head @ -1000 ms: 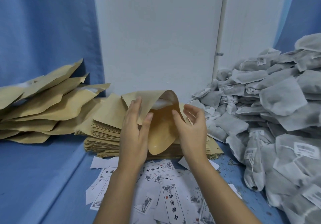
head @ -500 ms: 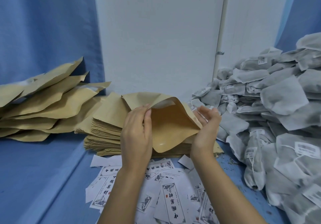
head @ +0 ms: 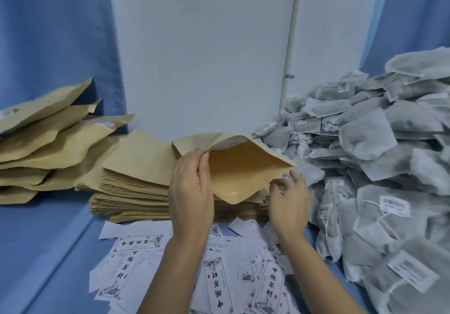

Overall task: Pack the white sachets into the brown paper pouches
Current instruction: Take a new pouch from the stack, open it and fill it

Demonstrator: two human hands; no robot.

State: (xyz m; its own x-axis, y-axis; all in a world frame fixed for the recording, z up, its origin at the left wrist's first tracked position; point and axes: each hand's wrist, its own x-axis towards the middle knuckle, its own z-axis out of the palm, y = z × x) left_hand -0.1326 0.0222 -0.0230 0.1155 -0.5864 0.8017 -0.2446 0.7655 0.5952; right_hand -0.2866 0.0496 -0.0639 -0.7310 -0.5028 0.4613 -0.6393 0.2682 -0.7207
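Pouch (head: 243, 170) mouth gapes, left hand (head: 192, 192) pinching its rim; right hand (head: 288, 204) loose, empty, beside sachets (head: 365, 143).

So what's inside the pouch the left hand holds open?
Only bare tan lining shows inside the pouch, nothing packed. A pale patch sits under its upper flap. The left hand covers its left edge, hiding that part.

Up front, scattered white paper slips (head: 216, 287) with black borders carry big black characters: 中 and 国 read clearly, the others don't. White tags (head: 394, 205) on the grey-white sachets (head: 365, 138) are printed, but the print is blurred and unreadable.
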